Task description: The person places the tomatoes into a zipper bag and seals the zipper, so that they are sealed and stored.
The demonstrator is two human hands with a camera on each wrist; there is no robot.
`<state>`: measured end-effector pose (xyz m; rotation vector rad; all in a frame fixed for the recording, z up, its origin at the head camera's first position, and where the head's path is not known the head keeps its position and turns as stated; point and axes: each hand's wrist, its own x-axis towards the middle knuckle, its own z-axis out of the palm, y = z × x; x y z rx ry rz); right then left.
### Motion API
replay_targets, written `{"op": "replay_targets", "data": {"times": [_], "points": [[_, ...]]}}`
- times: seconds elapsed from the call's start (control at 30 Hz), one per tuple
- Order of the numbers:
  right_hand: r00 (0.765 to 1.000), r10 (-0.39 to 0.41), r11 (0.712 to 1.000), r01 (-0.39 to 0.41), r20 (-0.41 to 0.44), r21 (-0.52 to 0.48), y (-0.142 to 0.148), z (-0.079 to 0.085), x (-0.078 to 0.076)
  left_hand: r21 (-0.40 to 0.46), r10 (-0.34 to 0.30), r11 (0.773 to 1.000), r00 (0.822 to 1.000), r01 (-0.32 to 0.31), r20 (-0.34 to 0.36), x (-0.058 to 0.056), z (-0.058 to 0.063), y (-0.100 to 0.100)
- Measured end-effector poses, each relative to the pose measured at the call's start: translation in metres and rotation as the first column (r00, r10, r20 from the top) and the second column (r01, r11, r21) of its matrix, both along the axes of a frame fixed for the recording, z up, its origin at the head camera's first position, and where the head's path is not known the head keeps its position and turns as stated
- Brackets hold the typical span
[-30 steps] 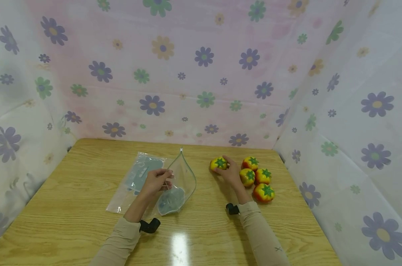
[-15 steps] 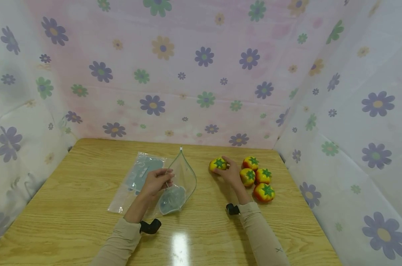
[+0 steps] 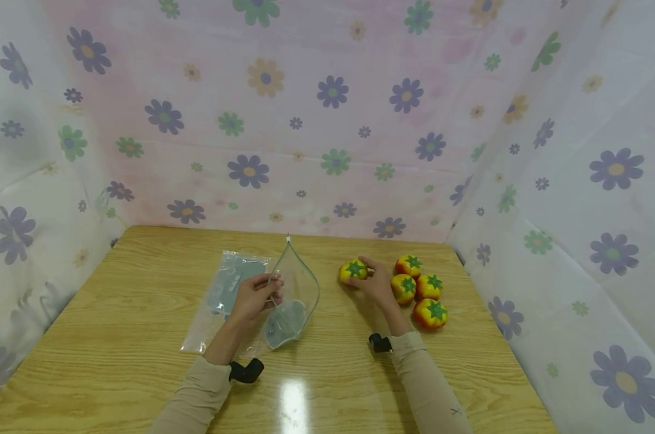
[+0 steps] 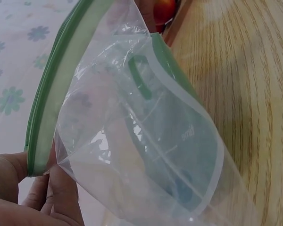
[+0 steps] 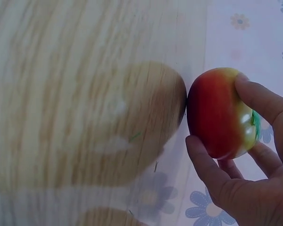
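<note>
My left hand [image 3: 251,298] pinches the edge of a clear zip bag [image 3: 305,280], whose mouth gapes toward the right. In the left wrist view, the bag's green zip strip [image 4: 47,89] runs up from the thumb and fingers. My right hand [image 3: 378,284] grips a yellow-and-red artificial fruit [image 3: 353,271] with a star-shaped green top. The right wrist view shows thumb and fingers around the fruit's sides [image 5: 214,113], with its red underside close over the wooden tabletop.
Several similar fruits [image 3: 430,314] sit grouped just right of my right hand. Another clear bag with a blue-grey print [image 3: 235,280] lies flat on the wooden table [image 3: 115,337], partly under my left hand. Flower-patterned cloth [image 3: 305,120] hangs behind and on both sides.
My right hand has moved slightly left with the fruit. The held bag's zip end has shifted a little left, its base a little right, and the flat bag's lower edge slightly right.
</note>
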<state>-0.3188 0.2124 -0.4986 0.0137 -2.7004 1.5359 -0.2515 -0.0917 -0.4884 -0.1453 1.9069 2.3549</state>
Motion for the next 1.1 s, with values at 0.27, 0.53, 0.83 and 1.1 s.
{"op": "replay_targets", "data": {"times": [0.27,0.53,0.83,1.1], "points": [[0.999,0.023,1.0,-0.023,-0.037,-0.001,0.002,-0.001,0.004,-0.011,0.006,1.0,1.0,-0.006,-0.014,0.001,-0.002,0.002],[0.998,0.05,0.998,-0.051,-0.042,-0.025,0.002,0.001,0.01,-0.059,0.003,0.998,0.999,-0.005,-0.037,0.003,0.0,0.006],[0.987,0.14,0.987,-0.146,-0.082,-0.071,-0.004,0.021,0.02,-0.054,0.002,0.999,0.999,-0.004,-0.051,0.004,0.003,0.008],[0.977,0.19,0.973,-0.2,-0.1,-0.112,-0.018,0.055,0.042,-0.05,0.015,0.999,0.998,-0.017,-0.054,0.004,0.004,0.009]]}}
